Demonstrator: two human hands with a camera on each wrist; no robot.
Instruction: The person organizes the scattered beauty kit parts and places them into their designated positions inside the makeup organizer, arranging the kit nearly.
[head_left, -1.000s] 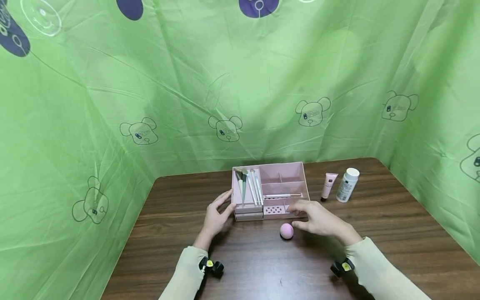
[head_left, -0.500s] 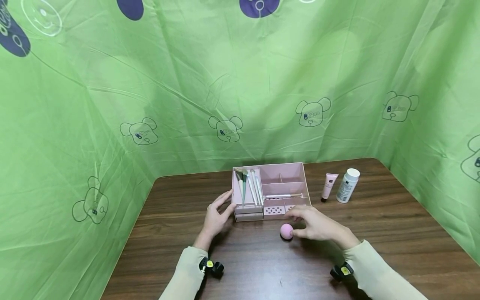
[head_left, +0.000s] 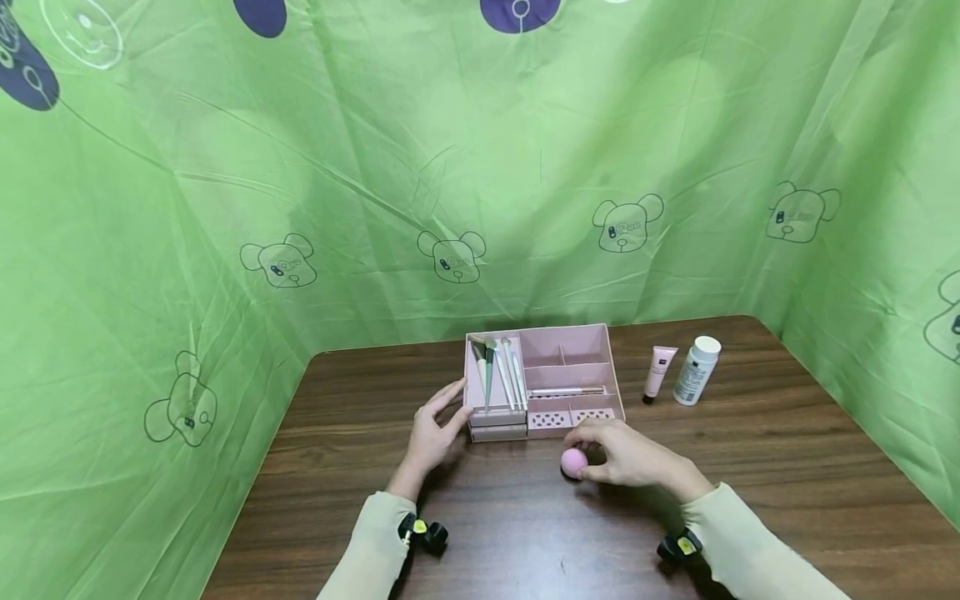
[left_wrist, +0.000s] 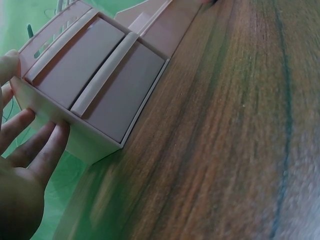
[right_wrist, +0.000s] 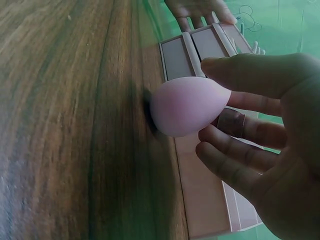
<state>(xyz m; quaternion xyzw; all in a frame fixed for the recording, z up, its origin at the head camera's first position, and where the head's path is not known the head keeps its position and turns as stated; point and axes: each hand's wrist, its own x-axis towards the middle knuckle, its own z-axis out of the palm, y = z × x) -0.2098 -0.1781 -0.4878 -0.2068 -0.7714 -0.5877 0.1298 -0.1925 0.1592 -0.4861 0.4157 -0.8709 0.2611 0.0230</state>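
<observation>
A pink egg-shaped makeup sponge rests on the table in front of a pink makeup organizer. My right hand grips the sponge, thumb on one side and fingertips on the other. In the right wrist view its rounded end faces away from the palm. My left hand rests against the organizer's left side, with the thumb at the upper front corner and straight fingers on the side wall. Several makeup brushes lie in the left compartment, and a slim pink pen-like stick in a middle one.
To the right of the organizer are a pink tube with a black cap and a white bottle. Two drawers sit at the organizer's left front. A green curtain surrounds the wooden table.
My right hand has moved from the organizer's front right down and left to the sponge, and its fingers have closed around it. The left hand has stayed in place.
</observation>
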